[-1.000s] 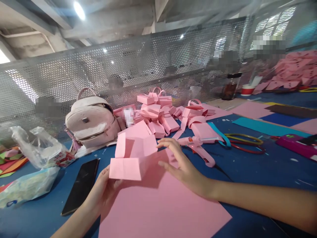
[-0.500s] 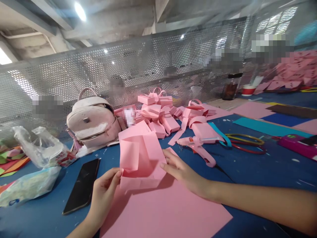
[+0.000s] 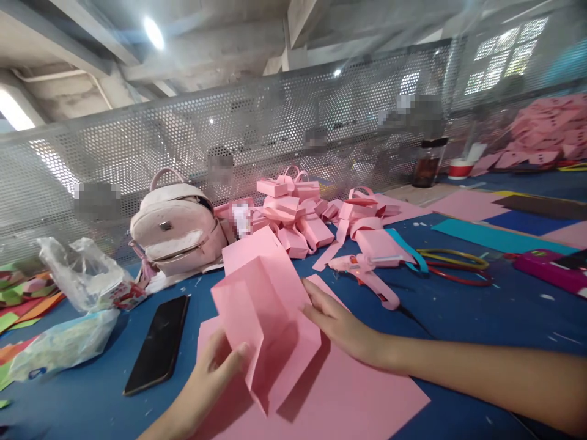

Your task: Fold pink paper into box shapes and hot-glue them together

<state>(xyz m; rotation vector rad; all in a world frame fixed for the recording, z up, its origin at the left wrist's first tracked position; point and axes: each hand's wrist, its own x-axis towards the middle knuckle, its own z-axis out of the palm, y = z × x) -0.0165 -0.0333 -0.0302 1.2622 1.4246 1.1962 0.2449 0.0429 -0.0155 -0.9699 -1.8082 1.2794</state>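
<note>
A folded pink paper (image 3: 293, 333) is held up between my hands, its left flap standing up and its near edge bent into a point. My left hand (image 3: 213, 373) pinches the near left part of it, thumb on top. My right hand (image 3: 337, 321) grips the right edge, fingers partly behind the paper. Beneath lies a large flat pink sheet (image 3: 362, 397). To the right of my right hand rests a pink glue gun (image 3: 367, 275), and beyond the held paper is a pile of small pink paper bags (image 3: 293, 208).
A black phone (image 3: 158, 345), plastic bags (image 3: 68, 342) and a pale pink backpack (image 3: 177, 229) are on the left. Rightward lie yellow and red rings (image 3: 458, 266), a teal strip (image 3: 499, 236) and a magenta tool (image 3: 548, 269). A dark bottle (image 3: 426, 165) stands behind, near a perforated metal screen (image 3: 275, 122).
The paper's left flap has swung up and its near edge has come toward me, opening the fold. My left hand has moved slightly down and right; my right hand has barely moved.
</note>
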